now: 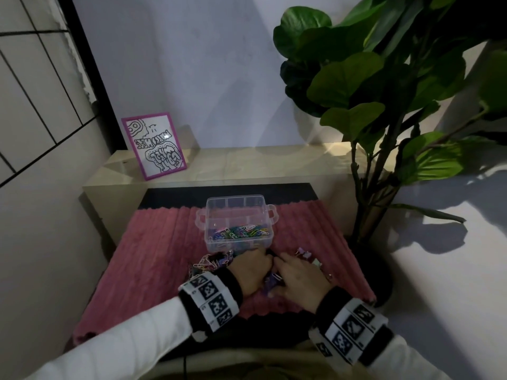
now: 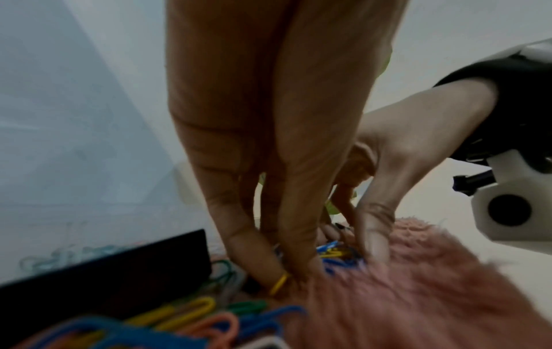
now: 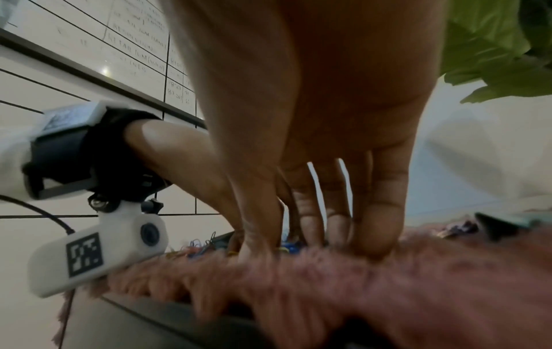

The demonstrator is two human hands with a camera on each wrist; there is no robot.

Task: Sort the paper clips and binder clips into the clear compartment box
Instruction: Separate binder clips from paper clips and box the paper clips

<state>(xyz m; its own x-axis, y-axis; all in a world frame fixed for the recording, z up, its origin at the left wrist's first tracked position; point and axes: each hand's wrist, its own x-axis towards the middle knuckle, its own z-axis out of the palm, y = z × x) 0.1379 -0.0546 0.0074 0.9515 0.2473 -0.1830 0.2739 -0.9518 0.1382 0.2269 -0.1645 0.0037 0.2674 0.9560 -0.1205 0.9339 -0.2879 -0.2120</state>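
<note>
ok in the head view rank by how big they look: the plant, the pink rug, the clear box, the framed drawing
1. plant, though it stands nearer the camera, so its rank is unsure
2. pink rug
3. clear box and framed drawing look about alike; I would not rank them

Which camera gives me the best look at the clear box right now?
The head view: the whole clear box shows on the pink rug, with colored paper clips in its near compartment. The left wrist view catches only a blurry wall of it; the right wrist view doesn't show it.
</note>
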